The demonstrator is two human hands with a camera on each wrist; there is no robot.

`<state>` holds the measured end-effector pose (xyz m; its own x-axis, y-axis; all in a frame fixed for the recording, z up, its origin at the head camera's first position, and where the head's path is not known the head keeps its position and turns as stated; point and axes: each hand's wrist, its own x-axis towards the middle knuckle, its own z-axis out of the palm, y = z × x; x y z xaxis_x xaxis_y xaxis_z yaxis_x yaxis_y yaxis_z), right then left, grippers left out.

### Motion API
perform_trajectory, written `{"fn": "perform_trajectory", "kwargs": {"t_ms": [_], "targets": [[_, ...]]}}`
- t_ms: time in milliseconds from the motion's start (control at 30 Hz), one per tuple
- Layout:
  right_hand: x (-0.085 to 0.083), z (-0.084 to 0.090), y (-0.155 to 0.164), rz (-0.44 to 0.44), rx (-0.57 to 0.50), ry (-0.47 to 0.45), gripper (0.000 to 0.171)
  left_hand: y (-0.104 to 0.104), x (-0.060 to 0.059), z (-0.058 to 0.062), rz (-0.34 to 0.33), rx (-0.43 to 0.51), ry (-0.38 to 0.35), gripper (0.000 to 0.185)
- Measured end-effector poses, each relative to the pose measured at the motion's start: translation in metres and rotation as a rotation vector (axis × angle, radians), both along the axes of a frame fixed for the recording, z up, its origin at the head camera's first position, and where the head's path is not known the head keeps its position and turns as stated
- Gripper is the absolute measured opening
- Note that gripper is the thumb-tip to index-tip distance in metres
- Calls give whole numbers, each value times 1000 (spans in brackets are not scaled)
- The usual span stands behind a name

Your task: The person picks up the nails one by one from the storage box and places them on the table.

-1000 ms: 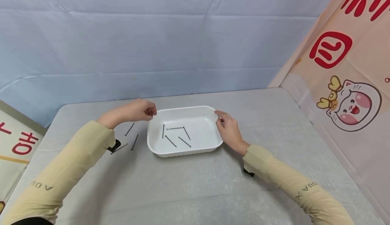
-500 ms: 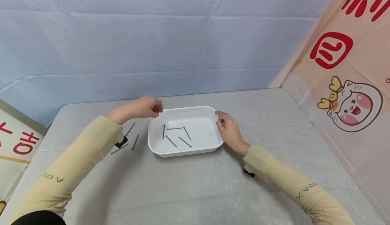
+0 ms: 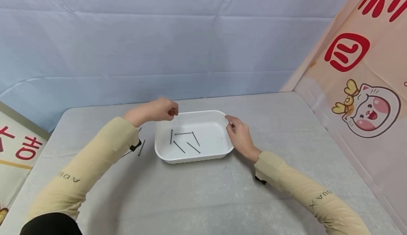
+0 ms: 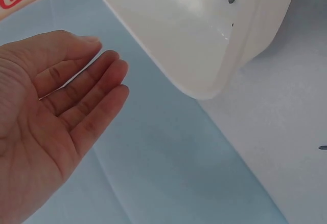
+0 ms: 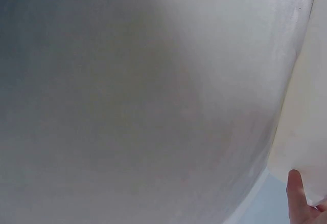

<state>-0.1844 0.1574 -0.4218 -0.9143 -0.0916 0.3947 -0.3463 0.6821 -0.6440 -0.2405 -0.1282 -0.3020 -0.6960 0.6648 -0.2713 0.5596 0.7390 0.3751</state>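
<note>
Since the earlier frames the left hand (image 3: 159, 110) has travelled to the right, from beside the tray's far-left corner to above its far-left rim, and the sleeve now covers more of the loose nails on the table. In the head view its fingers look curled with the tips together; the left wrist view shows the palm and fingers (image 4: 97, 88) relaxed and nearly straight, holding nothing that can be seen, so whether it pinches a nail cannot be told. The white tray (image 3: 222, 149) has not moved and its five nails (image 3: 186, 139) lie as before, scattered across the left half of its floor. The right hand (image 3: 240, 134) has also stayed put at the tray's 3 o'clock side, fingers loosely bent with the tips against the far-right rim; the right wrist view shows only one fingertip (image 5: 295, 193) by the white wall, and a firm grip cannot be confirmed.

At 9 o'clock from the tray, two nails (image 3: 141, 147) on the table show just past the left sleeve. The table (image 3: 203, 192) is covered in a pale grey cloth. A board with red characters (image 3: 19, 146) leans at the table's left edge. A wrinkled light blue backdrop (image 3: 159, 44) hangs behind. At the right stands a peach-coloured banner (image 3: 365, 111) with red characters and a cartoon cat.
</note>
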Motion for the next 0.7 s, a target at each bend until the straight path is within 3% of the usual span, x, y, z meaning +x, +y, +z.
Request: {"fn": "perform_trajectory", "kwargs": {"t_ms": [700], "targets": [[0, 2, -1, 1, 3, -7, 34, 33, -4, -10, -72, -58, 47, 20]]}}
